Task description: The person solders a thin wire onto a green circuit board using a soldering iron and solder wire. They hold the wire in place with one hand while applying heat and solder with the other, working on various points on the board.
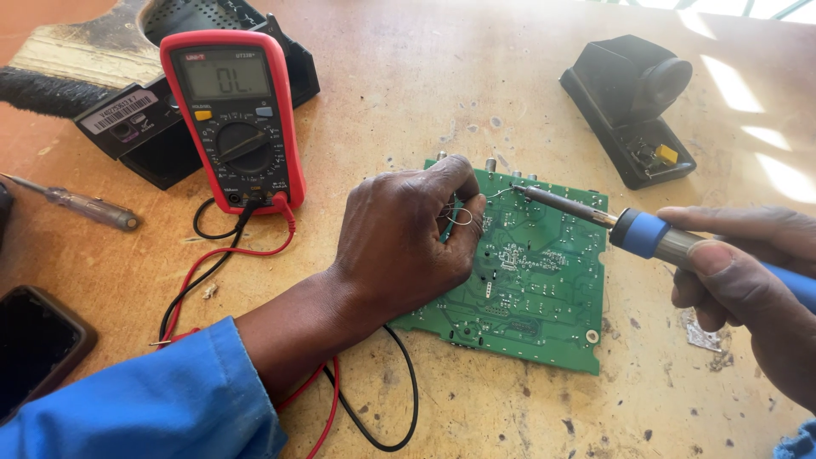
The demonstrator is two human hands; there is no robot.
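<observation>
Red multimeter (234, 119) and black stand (633, 106) flank green circuit board (531, 272); my left hand (408, 242) pinches thin solder wire (459, 212) over it, right hand (748, 280) grips blue-handled soldering iron (595, 217).

hidden, cropped, too small to read

left hand (406, 242) covers the left part of the green circuit board (535, 289), so what lies under the palm can't be told; thin solder wire (463, 212) shows only as a small loop by the fingertips, its end too fine to trace. right hand (748, 280) cut off by the right edge, w/ the soldering iron (595, 217) handle's back end hidden in the fist. board parts too small to tell apart. phone (34, 348) cropped at left edge; brush (68, 64) runs out top left; screwdriver (81, 204) tip out of frame.
</observation>
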